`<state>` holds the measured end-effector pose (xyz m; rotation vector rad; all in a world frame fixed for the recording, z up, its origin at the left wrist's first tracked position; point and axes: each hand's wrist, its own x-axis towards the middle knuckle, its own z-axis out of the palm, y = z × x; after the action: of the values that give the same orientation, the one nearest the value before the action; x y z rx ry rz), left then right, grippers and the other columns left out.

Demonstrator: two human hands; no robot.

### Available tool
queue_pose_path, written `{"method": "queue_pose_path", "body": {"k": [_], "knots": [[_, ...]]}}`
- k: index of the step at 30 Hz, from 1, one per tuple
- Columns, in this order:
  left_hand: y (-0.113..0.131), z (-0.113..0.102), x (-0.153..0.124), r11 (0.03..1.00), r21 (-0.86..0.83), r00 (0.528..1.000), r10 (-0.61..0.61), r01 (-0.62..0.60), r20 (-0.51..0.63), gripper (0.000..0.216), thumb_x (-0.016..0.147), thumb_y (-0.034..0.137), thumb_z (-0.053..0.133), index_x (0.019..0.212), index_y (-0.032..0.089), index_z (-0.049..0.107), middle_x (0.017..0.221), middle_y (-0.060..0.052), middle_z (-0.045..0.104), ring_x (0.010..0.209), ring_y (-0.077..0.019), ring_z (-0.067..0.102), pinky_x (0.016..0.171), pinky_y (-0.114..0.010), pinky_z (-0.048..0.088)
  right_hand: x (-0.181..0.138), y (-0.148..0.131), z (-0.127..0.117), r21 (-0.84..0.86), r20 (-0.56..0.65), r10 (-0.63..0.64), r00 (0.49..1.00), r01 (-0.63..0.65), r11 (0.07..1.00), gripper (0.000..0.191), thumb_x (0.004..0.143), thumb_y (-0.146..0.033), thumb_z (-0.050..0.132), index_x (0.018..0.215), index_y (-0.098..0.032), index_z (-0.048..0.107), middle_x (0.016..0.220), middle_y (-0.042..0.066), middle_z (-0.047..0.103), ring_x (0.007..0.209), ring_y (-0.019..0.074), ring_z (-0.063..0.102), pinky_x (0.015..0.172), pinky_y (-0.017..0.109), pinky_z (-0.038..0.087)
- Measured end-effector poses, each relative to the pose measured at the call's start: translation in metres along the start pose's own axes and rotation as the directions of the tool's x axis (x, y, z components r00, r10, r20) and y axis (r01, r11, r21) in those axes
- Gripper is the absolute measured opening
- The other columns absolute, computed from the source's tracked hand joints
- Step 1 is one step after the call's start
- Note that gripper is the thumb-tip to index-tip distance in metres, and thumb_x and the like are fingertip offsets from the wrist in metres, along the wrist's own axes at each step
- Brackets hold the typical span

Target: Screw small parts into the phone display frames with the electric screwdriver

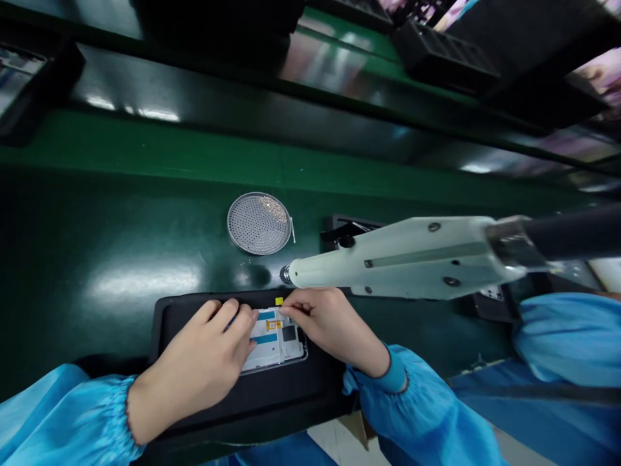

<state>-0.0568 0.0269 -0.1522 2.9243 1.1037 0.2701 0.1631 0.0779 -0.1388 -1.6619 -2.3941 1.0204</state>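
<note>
A white phone frame (pixel 277 342) with blue and orange parts lies in a black tray (pixel 310 382) at the near edge of the green bench. My left hand (pixel 204 362) rests on the frame's left side, fingers bent and pressing down on it. My right hand (pixel 330 323) is at the frame's top right, fingertips pinched together by a small yellow tab (pixel 279 301); what they pinch is too small to name. Both arms wear blue sleeves.
A pale electric screwdriver (pixel 407 259) hangs level just above my right hand, tip pointing left. A round perforated metal dish (pixel 259 223) sits on the green mat beyond. A black fixture (pixel 347 232) stands behind the screwdriver. Dark trays (pixel 446 55) line the far conveyor.
</note>
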Motion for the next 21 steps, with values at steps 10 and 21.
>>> {"method": "queue_pose_path", "body": {"k": [10, 21], "knots": [[0.001, 0.005, 0.001, 0.992, -0.110, 0.998, -0.060, 0.060, 0.001, 0.039, 0.097, 0.033, 0.048, 0.126, 0.010, 0.061, 0.112, -0.015, 0.062, 0.100, -0.0313, 0.055, 0.080, -0.044, 0.043, 0.002, 0.000, -0.004, 0.026, -0.017, -0.071, 0.997, 0.072, 0.997, 0.013, 0.086, -0.018, 0.062, 0.077, -0.017, 0.071, 0.073, 0.001, 0.071, 0.065, 0.0106, 0.063, 0.060, 0.022, 0.045], [0.003, 0.004, 0.001, 0.981, -0.170, 0.995, -0.096, 0.093, -0.007, 0.035, 0.097, 0.023, 0.048, 0.126, 0.008, 0.060, 0.117, -0.016, 0.062, 0.105, -0.0336, 0.053, 0.085, -0.047, 0.042, -0.014, 0.005, 0.011, -0.078, -0.196, -0.281, 0.939, 0.271, 0.959, 0.018, 0.091, -0.015, 0.053, 0.095, -0.017, 0.070, 0.089, 0.006, 0.068, 0.079, 0.0125, 0.067, 0.071, 0.025, 0.058]]}}
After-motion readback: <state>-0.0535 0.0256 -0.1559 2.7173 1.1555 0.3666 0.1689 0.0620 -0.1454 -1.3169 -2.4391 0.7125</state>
